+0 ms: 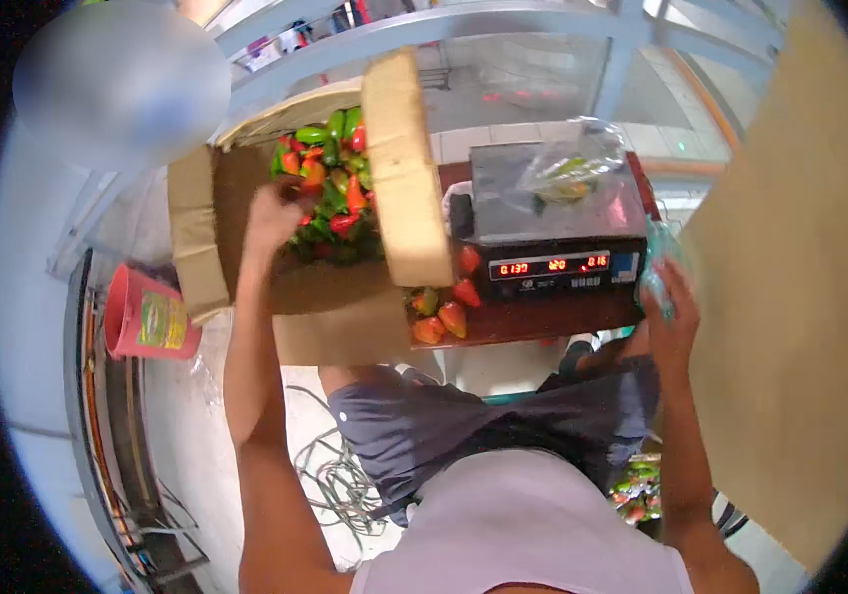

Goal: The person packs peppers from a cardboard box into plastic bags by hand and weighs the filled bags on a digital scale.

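Observation:
An open cardboard box (408,178) holds many red, orange and green peppers (330,188). My left hand (279,213) reaches into it at the left edge of the pile, its fingers curled by a red pepper; what they hold, if anything, is blurred. A clear plastic bag (582,163) with a few green and yellowish peppers lies on the metal pan of a digital scale (558,223), whose display is lit red. To the right of the scale, my right hand (674,302) is closed on a thin greenish plastic bag (659,243).
Several loose peppers (452,319) lie on the dark red table (533,325) in front of the scale. A pink bucket (152,317) stands at the left. Coiled cable (345,485) lies on the floor. More peppers (639,485) are low at the right, beside a tan panel (800,267).

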Motion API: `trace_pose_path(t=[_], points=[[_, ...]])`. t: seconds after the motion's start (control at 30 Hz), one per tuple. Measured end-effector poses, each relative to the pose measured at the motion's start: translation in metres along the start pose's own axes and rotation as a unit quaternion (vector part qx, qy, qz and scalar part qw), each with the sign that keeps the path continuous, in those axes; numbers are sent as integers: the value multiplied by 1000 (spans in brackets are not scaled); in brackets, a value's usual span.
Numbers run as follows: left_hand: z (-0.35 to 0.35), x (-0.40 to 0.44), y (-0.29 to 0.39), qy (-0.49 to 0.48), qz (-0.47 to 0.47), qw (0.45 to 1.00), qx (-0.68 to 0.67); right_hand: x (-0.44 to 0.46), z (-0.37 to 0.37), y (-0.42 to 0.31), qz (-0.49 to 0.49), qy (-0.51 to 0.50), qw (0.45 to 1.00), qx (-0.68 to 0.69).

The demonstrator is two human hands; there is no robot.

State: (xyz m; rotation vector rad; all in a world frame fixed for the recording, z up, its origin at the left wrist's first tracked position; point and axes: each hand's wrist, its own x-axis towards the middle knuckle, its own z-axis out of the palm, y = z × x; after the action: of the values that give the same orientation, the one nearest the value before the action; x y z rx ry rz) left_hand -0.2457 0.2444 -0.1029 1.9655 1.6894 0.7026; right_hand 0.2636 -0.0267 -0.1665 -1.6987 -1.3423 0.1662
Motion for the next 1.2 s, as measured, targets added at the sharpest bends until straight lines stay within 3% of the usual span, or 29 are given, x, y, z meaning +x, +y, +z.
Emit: trace_pose_path(t=[0.07,0.1,0.17,0.23,0.3,0.37,0.43,0.57,0.63,0.7,0.83,0.9,1.0,1.1,1.2], points=[[-17,-21,62,108,94,988,-52,55,-4,-70,-176,52,982,46],[-13,-36,114,149,147,973,-100,79,-2,-90,-185,53,981,15],[4,-54,182,110,243,955,-125,128,16,-98,-166,4,984,-60],[33,-52,232,114,419,901,-3,174,48,-66,-135,-102,979,-111],[80,-36,264,99,468,876,56,188,56,-56,-153,-160,967,-124],[133,-22,287,52,381,914,127,189,55,-69,-186,-174,958,-133],[173,-8,295,0,369,918,146,191,49,-83,-177,-191,958,-120],[198,7,279,95,425,899,46,197,45,-77,-194,-180,958,-111],[159,-10,266,100,439,893,17,197,43,-77,-192,-189,956,-120],[105,-40,255,53,367,929,5,195,42,-75,-183,-198,955,-125],[26,-59,172,121,253,959,-41,176,31,-71,-164,-208,961,-74],[-1,-53,117,89,131,983,-88,160,24,-66,-151,-212,965,-25],[-17,-45,50,91,67,994,3,133,14,-54,-156,-180,967,86],[0,-22,-19,5,64,992,109,96,-6,-54,-119,-101,983,97],[20,-17,-18,-106,77,960,247,51,-18,-27,-36,-72,995,58]])
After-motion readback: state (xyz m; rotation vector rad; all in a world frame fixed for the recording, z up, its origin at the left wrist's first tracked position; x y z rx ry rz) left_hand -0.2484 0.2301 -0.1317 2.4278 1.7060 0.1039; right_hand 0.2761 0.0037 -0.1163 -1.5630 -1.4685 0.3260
